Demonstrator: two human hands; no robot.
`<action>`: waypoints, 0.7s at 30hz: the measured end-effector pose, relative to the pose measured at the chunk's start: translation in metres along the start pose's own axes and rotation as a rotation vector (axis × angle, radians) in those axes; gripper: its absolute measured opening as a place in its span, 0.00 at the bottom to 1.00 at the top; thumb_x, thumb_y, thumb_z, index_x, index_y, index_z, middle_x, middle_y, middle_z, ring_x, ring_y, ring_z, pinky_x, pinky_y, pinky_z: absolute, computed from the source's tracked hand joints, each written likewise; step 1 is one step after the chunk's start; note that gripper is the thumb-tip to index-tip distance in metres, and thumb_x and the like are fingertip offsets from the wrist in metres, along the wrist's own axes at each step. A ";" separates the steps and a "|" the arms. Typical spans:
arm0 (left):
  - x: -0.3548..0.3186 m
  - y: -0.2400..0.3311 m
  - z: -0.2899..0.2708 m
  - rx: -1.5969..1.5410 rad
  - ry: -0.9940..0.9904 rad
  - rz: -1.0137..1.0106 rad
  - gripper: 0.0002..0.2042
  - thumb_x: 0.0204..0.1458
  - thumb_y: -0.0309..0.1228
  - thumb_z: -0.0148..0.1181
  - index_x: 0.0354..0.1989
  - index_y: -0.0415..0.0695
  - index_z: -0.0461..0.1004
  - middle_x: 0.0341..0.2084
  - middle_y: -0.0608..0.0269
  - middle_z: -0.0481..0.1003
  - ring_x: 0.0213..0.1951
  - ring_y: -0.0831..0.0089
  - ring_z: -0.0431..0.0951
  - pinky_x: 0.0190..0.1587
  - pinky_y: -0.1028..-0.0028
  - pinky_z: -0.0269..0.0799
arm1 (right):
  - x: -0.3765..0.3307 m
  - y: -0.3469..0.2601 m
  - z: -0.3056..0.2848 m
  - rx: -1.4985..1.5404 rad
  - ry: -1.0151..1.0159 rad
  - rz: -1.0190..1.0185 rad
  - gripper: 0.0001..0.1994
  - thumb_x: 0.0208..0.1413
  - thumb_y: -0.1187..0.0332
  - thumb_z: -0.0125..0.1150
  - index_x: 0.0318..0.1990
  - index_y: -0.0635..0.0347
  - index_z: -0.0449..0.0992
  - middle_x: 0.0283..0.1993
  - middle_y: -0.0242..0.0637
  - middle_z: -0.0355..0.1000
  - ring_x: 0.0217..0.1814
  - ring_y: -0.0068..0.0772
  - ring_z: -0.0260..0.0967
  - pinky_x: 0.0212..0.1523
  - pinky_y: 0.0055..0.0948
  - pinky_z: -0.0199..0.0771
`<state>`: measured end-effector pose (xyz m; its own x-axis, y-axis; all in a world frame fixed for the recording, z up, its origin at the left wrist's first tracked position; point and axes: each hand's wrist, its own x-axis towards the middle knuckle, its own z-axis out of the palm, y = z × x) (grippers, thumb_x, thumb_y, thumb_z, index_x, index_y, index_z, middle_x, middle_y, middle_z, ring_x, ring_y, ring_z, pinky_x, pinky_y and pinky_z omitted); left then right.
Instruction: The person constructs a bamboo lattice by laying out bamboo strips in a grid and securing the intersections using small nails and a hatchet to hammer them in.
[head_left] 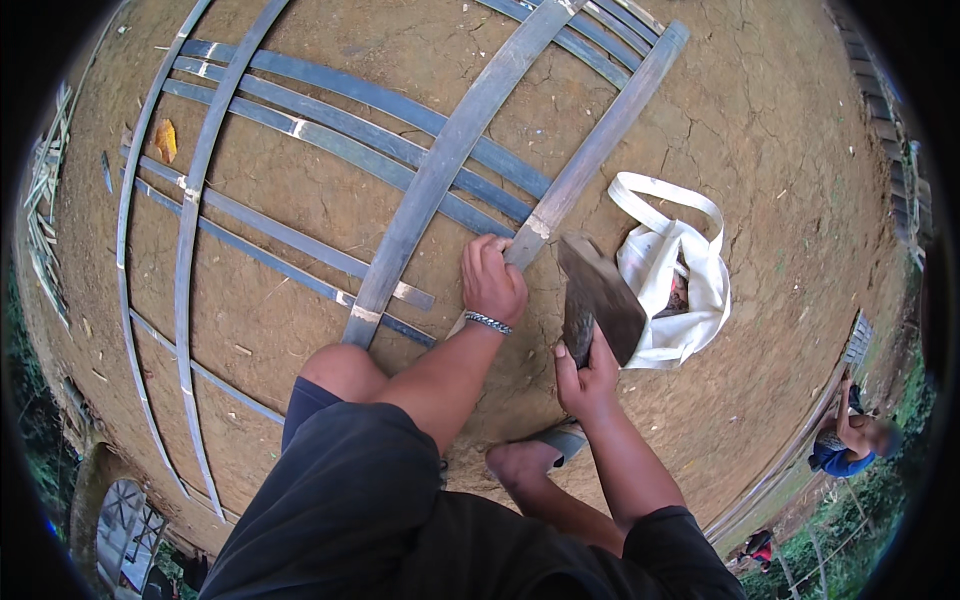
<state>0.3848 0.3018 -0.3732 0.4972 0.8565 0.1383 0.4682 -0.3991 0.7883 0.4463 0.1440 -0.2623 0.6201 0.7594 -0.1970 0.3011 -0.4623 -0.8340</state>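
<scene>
A lattice of split bamboo slats, grey-blue on the upper face, lies on the ground ahead of me. My left hand is curled over the near end of a thick bamboo slat at the lattice's right side. My right hand holds a broad, dark brown, wood-like tool up off the ground, right of my left hand; its exact kind is unclear. Close by, a wide bamboo slat crosses over thinner crosswise slats. My right fingers partly hide the tool's lower end.
A white cloth bag with a loop handle stands just right of the tool. Cracked bare soil surrounds the lattice. Loose bamboo strips are piled at far left. Another person is at the far right.
</scene>
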 end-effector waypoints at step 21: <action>-0.003 -0.001 0.000 0.029 -0.014 -0.018 0.16 0.48 0.18 0.51 0.48 0.39 0.70 0.46 0.44 0.71 0.50 0.43 0.71 0.56 0.48 0.65 | 0.007 0.004 -0.003 -0.070 0.153 0.062 0.29 0.60 0.71 0.63 0.67 0.73 0.65 0.56 0.61 0.76 0.58 0.62 0.76 0.58 0.44 0.75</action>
<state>0.3831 0.2993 -0.3745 0.4983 0.8592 0.1160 0.4984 -0.3934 0.7726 0.4540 0.1461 -0.2654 0.7403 0.6526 -0.1614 0.3055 -0.5405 -0.7839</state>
